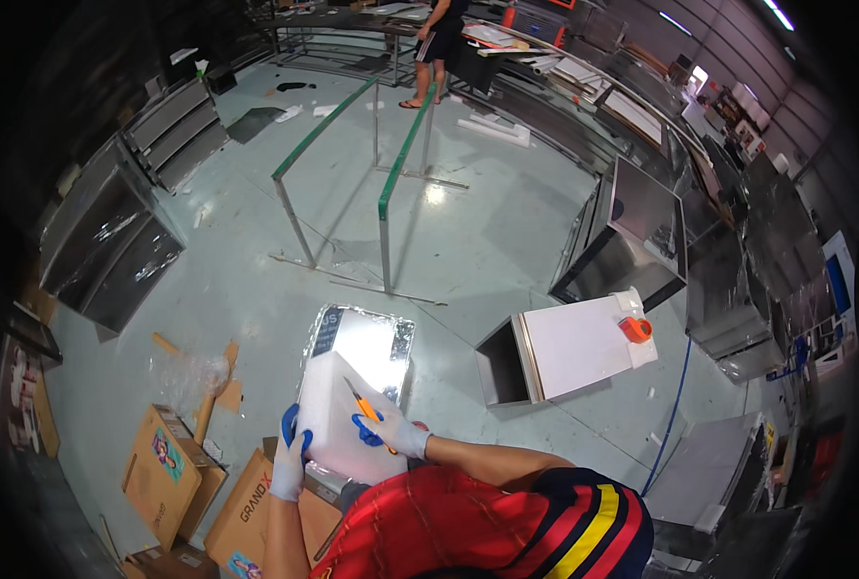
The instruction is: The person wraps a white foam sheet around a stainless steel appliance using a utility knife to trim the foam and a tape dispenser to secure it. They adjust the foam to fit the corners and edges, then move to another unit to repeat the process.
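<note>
My right hand (pixel 397 435), in a white glove with blue fingers, is closed round an orange utility knife (pixel 364 407), its blade pointing up and away to the left. Right below the knife is a white foam piece (pixel 328 425), bent over the near end of a shiny, film-wrapped metal panel (pixel 370 340). My left hand (pixel 292 454), gloved the same way, grips the foam's left edge with the fingers curled against it. What lies under the foam is hidden.
Cardboard boxes (pixel 164 478) lie at the near left. A white-topped box (pixel 579 352) with an orange tape dispenser (pixel 635 330) on it stands to the right. Beyond are padded green rails (pixel 405 154), a metal cabinet (pixel 632 236), and a person (pixel 437 43) standing far off.
</note>
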### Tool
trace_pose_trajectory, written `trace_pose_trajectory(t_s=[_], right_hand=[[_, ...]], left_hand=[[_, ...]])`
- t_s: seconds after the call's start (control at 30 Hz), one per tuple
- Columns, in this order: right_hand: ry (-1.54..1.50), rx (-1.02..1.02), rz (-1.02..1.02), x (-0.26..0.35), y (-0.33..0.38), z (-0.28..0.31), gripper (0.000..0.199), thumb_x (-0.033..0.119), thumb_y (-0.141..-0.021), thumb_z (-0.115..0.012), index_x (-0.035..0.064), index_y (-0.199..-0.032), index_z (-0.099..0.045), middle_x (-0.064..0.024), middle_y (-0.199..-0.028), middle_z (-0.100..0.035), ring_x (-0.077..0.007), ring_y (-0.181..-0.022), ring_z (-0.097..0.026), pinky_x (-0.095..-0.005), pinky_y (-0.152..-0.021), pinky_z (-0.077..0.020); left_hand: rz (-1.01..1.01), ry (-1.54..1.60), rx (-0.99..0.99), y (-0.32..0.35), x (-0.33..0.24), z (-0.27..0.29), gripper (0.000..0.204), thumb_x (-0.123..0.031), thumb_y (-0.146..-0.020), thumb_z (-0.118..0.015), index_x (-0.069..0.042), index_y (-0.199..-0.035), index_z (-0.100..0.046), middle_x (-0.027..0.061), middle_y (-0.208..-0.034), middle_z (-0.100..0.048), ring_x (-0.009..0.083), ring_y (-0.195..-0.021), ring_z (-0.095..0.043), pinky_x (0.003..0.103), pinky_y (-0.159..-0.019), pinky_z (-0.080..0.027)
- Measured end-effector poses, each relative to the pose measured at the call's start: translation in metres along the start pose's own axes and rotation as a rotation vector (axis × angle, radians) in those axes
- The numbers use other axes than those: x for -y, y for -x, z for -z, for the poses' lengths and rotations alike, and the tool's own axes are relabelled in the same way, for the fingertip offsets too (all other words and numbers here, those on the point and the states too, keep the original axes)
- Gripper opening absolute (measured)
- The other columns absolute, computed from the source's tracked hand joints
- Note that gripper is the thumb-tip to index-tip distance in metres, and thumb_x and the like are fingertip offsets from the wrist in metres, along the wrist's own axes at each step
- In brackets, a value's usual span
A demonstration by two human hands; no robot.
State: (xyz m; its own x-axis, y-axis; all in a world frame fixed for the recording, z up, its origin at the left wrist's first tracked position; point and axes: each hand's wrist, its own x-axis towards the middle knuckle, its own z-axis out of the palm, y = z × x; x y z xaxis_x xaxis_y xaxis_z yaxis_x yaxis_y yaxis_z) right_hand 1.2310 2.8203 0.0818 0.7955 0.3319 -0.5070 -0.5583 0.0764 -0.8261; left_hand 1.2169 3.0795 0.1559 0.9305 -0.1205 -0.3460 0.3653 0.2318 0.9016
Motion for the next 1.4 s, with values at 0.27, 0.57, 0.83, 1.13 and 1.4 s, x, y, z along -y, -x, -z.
trace_pose_trajectory(t_s=[0.27,0.57,0.83,1.13,1.4], right_hand=[[-0.189,-0.026,-0.045,-0.002,0.036,0.054,0.038,0.043,-0.109,-0.071,0.0055,-0.114,-0.071,-0.0009,-0.091,-0.069,-0.0103,-0.08,-0.064,-0.0291,-0.074,-0.0545],[-0.001,-0.101,-0.026,-0.004,0.042,0.115,0.029,0.037,-0.113,-0.063,0.0084,-0.119,-0.066,0.0033,-0.085,-0.061,-0.0081,-0.073,-0.056,-0.0282,-0.067,-0.0494],[0.04,0.236,-0.235,-0.014,-0.01,0.258,0.032,0.042,-0.116,-0.057,0.0106,-0.115,-0.066,0.002,-0.088,-0.062,-0.0085,-0.076,-0.058,-0.0284,-0.066,-0.0496],[0.61,-0.216,-0.063,0.128,-0.033,0.37,0.052,0.05,-0.108,-0.063,0.0069,-0.137,-0.067,-0.023,-0.112,-0.075,-0.0406,-0.109,-0.072,-0.0486,-0.09,-0.0557],[0.769,-0.306,0.242,0.31,-0.067,0.458,0.055,0.051,-0.105,-0.066,0.0079,-0.138,-0.065,-0.0268,-0.126,-0.074,-0.0496,-0.116,-0.07,-0.0517,-0.099,-0.056]], left_hand=[[0.065,-0.103,0.221,-0.023,0.006,-0.034,0.071,-0.011,-0.101,-0.058,0.0,-0.168,-0.039,0.0164,-0.168,-0.044,0.0255,-0.153,-0.044,0.037,-0.127,-0.035],[0.438,-1.037,0.198,-0.076,-0.017,-0.133,0.106,-0.062,-0.086,-0.085,0.014,-0.148,-0.047,0.0366,-0.128,-0.07,0.044,-0.119,-0.074,0.044,-0.101,-0.058],[0.454,-1.127,0.259,-0.141,0.042,-0.245,0.124,-0.063,-0.076,-0.089,0.018,-0.152,-0.034,0.04,-0.142,-0.062,0.0523,-0.133,-0.064,0.047,-0.112,-0.052],[0.199,-1.004,0.12,-0.235,0.032,-0.314,0.107,-0.034,-0.078,-0.09,0.006,-0.162,-0.037,0.0318,-0.151,-0.059,0.0442,-0.141,-0.059,0.046,-0.119,-0.047],[-0.012,-0.888,0.149,-0.384,-0.014,-0.334,0.108,-0.029,-0.081,-0.087,0.002,-0.168,-0.032,0.0306,-0.156,-0.055,0.0407,-0.145,-0.057,0.044,-0.121,-0.045]])
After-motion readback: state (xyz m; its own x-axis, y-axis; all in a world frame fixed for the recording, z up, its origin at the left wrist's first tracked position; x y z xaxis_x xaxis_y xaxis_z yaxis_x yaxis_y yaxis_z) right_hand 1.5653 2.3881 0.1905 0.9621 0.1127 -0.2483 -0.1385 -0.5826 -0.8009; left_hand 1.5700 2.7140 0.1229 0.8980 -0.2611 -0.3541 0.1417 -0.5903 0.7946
